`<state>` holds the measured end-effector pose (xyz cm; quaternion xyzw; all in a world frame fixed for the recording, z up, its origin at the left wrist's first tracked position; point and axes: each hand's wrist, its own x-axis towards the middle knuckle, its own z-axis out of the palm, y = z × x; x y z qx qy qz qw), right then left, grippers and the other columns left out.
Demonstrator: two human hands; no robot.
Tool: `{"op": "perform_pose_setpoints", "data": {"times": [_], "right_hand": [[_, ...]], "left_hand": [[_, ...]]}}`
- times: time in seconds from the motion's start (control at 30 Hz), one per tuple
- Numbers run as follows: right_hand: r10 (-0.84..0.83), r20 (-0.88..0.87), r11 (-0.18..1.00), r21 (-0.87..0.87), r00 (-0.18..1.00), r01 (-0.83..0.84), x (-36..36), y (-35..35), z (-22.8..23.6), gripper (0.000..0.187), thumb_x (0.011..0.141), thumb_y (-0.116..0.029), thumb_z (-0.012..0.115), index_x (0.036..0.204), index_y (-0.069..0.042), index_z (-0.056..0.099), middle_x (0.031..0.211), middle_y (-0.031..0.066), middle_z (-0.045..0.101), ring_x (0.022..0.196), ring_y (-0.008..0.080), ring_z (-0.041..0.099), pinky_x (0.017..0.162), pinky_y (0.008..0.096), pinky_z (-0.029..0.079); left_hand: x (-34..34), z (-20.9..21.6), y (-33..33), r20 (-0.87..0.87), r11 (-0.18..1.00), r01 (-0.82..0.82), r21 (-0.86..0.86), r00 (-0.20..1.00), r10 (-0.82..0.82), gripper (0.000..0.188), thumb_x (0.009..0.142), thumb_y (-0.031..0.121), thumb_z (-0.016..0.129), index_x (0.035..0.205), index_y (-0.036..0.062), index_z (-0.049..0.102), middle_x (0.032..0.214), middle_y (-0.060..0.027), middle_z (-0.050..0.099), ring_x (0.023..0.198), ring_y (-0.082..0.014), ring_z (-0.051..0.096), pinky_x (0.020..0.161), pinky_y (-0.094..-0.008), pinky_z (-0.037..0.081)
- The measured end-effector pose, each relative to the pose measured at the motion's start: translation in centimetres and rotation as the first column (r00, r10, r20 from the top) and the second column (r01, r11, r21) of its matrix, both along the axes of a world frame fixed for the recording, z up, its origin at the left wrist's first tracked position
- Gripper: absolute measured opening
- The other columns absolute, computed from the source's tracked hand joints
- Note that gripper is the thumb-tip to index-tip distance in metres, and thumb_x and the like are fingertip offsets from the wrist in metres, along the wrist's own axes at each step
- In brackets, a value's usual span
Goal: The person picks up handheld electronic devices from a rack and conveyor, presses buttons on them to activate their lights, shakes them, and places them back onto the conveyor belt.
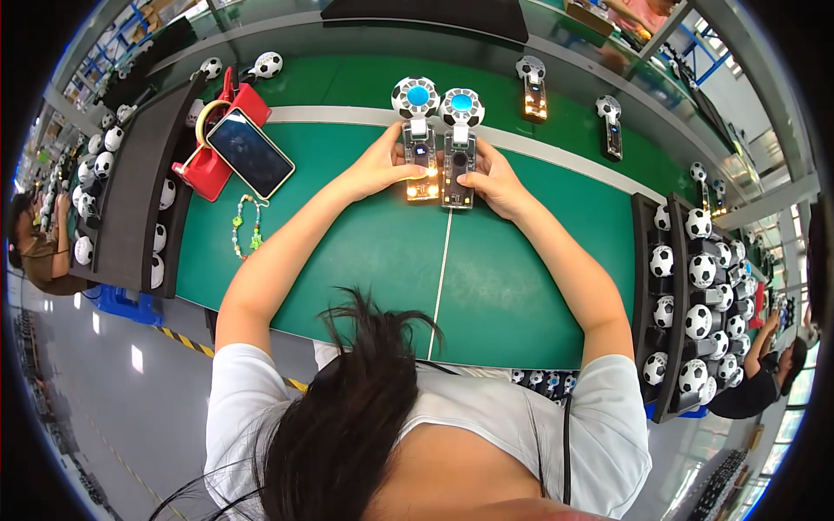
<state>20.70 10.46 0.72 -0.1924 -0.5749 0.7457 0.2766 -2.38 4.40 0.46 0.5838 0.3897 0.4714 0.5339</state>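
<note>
In my left hand [380, 167], a handheld device [419, 137] stands with its soccer-ball-patterned round head up. Its clear body glows orange near the bottom, and a small dark display is lit. My right hand [502, 184] grips a matching device [460, 143] close beside it, thumb on the lower front. This one shows a dark round spot on its body and no orange glow. Both heads have a blue round centre and a white neck. Each hand is closed, with the fingers behind the bodies partly hidden.
Two similar devices, one glowing [534, 97] and one darker [612, 130], lie at the far right. Left are a phone [252, 152] with a beaded strap [235, 227] and a red object [206, 174]. Racks of ball-headed devices [698, 321] flank the green table [382, 269]. Other people work either side.
</note>
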Motion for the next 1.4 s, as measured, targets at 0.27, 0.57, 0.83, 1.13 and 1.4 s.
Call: {"op": "perform_pose_setpoints", "data": {"times": [0.27,0.57,0.83,1.13,1.4], "right_hand": [[-0.051,-0.053,0.998,0.033,0.997,0.052,-0.3,-0.2,0.1,0.069,0.077,0.002,0.064,0.138,-0.001,0.031,0.127,0.0164,0.054,0.116,0.0226,0.054,0.099,0.0360,0.045],[-0.018,-0.065,1.000,0.010,0.998,0.019,-0.4,0.2,-0.2,0.069,0.077,0.002,0.064,0.138,-0.004,0.031,0.128,0.0160,0.053,0.117,0.0231,0.054,0.099,0.0372,0.045],[-0.001,-0.058,1.000,-0.009,0.998,0.001,-0.5,0.2,-0.1,0.069,0.078,0.002,0.063,0.138,-0.003,0.030,0.129,0.0175,0.052,0.117,0.0248,0.054,0.100,0.0389,0.044],[0.014,-0.056,1.000,0.001,0.998,-0.014,-0.3,0.2,-0.1,0.068,0.078,0.002,0.063,0.137,-0.003,0.030,0.128,0.0181,0.052,0.117,0.0252,0.054,0.101,0.0388,0.044],[0.018,-0.028,0.999,0.027,0.999,-0.017,-0.3,0.2,-0.2,0.067,0.077,0.001,0.065,0.135,-0.001,0.032,0.127,0.0172,0.052,0.118,0.0236,0.052,0.102,0.0386,0.042]], "left_hand": [[0.3,0.6,0.0,0.010,1.000,0.018,0.024,1.000,-0.019,0.084,0.076,0.007,0.071,0.140,-0.0049,0.018,0.123,-0.0219,0.054,0.113,-0.0266,0.057,0.098,-0.0400,0.046],[-0.4,-0.9,0.7,-0.020,0.998,0.003,0.061,1.000,-0.001,0.083,0.076,0.010,0.072,0.140,-0.0043,0.020,0.118,-0.0206,0.057,0.109,-0.0257,0.059,0.094,-0.0391,0.047],[-0.1,0.1,0.1,0.018,0.999,0.009,0.041,1.000,-0.010,0.083,0.076,0.009,0.071,0.140,-0.0041,0.020,0.123,-0.0205,0.055,0.111,-0.0264,0.058,0.097,-0.0405,0.046],[-0.2,-0.1,0.2,-0.009,0.998,0.001,0.059,1.000,0.000,0.083,0.077,0.007,0.071,0.141,-0.0026,0.019,0.120,-0.0201,0.057,0.111,-0.0263,0.059,0.096,-0.0405,0.047],[-0.7,-0.4,0.4,-0.042,0.998,0.020,0.060,0.999,-0.018,0.085,0.078,0.010,0.073,0.142,-0.0015,0.018,0.113,-0.0223,0.058,0.105,-0.0252,0.062,0.091,-0.0368,0.050]]}}
